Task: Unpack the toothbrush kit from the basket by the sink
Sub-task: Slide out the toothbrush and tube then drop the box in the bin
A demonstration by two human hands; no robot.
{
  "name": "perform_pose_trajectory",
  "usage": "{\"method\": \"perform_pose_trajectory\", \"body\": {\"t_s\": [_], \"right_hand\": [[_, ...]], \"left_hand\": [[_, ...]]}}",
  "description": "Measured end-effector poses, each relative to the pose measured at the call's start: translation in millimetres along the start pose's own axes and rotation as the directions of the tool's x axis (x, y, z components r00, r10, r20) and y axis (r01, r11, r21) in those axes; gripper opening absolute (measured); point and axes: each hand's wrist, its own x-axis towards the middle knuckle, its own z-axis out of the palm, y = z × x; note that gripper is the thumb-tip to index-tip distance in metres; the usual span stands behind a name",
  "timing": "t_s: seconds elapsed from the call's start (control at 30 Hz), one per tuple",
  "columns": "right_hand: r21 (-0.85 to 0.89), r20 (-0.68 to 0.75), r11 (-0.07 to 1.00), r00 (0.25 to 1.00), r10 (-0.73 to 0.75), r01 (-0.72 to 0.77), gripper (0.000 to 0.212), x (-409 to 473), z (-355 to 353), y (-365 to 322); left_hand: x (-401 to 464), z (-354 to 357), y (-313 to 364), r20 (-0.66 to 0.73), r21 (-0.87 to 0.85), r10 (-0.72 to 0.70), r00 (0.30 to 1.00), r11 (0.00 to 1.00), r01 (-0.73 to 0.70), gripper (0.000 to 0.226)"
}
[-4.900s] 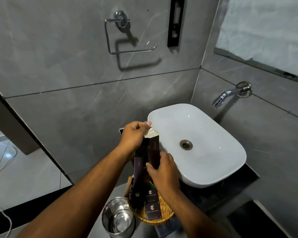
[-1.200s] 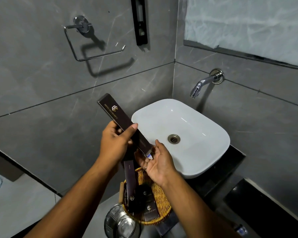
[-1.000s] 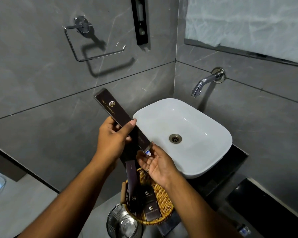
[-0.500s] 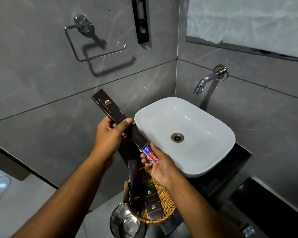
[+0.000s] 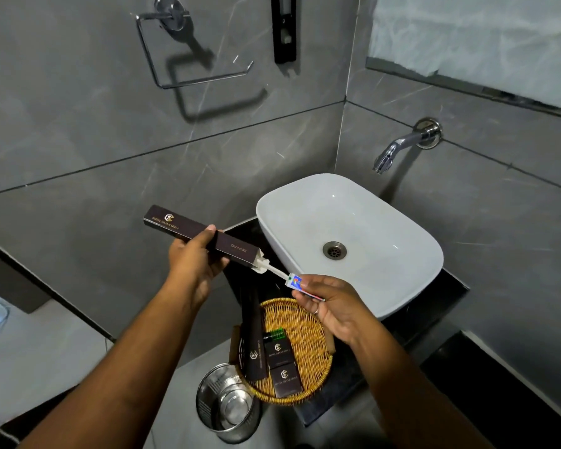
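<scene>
My left hand [image 5: 193, 262] grips a long dark dental kit box [image 5: 175, 225], held tilted with its open flap end [image 5: 260, 263] pointing down to the right. A white toothbrush handle [image 5: 277, 272] sticks out of that opening. My right hand [image 5: 332, 304] pinches a small red and blue toothpaste tube [image 5: 297, 282] together with the end of the handle, just right of the box. Below both hands sits the round wicker basket [image 5: 311, 332] on the dark counter, with a tall dark box [image 5: 255, 338] and two small dark boxes [image 5: 280, 366] inside.
A white basin [image 5: 370, 222] with a metal drain stands right of the hands, under a wall tap [image 5: 402, 145]. A steel bin [image 5: 229, 405] sits below the basket on the left. A chrome towel ring [image 5: 188, 50] hangs on the grey tiled wall.
The box has swung from steeply tilted to flatter. The toothpaste tube has come out into my right hand, which has drawn away to the right, and a white toothbrush handle now shows.
</scene>
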Motion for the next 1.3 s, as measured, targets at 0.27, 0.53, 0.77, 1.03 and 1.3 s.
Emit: {"method": "perform_pose_trajectory", "body": {"t_s": [0.27, 0.53, 0.77, 1.03, 1.3], "right_hand": [[-0.003, -0.174, 0.999, 0.984, -0.046, 0.047, 0.017, -9.3, -5.7, 17.9], [-0.171, -0.18, 0.979, 0.981, 0.078, -0.109, 0.028, -2.9, -16.8, 49.0], [-0.168, -0.162, 0.983, 0.986, 0.05, -0.077, 0.013, 11.6, -16.2, 55.0], [-0.181, -0.247, 0.978, 0.967, 0.059, -0.106, 0.015, 13.1, -19.1, 75.7], [-0.205, -0.28, 0.972, 0.958, 0.056, -0.116, 0.016, 10.6, -10.1, 66.3]], "left_hand": [[11.4, -67.3, -26.0, -0.152, 0.032, -0.053, 0.987, 0.998, 0.058, 0.014], [22.8, -161.5, -111.8, -0.335, 0.188, -0.272, 0.902, 0.919, 0.348, 0.014], [38.9, -195.9, -185.0, -0.345, 0.431, -0.469, 0.813, 0.691, 0.581, 0.018], [43.1, -196.9, -213.7, -0.281, 0.331, -0.678, 0.679, 0.596, 0.732, 0.009], [46.1, -159.4, -190.2, -0.428, 0.248, -0.27, 0.862, 0.882, 0.4, 0.026]]}}
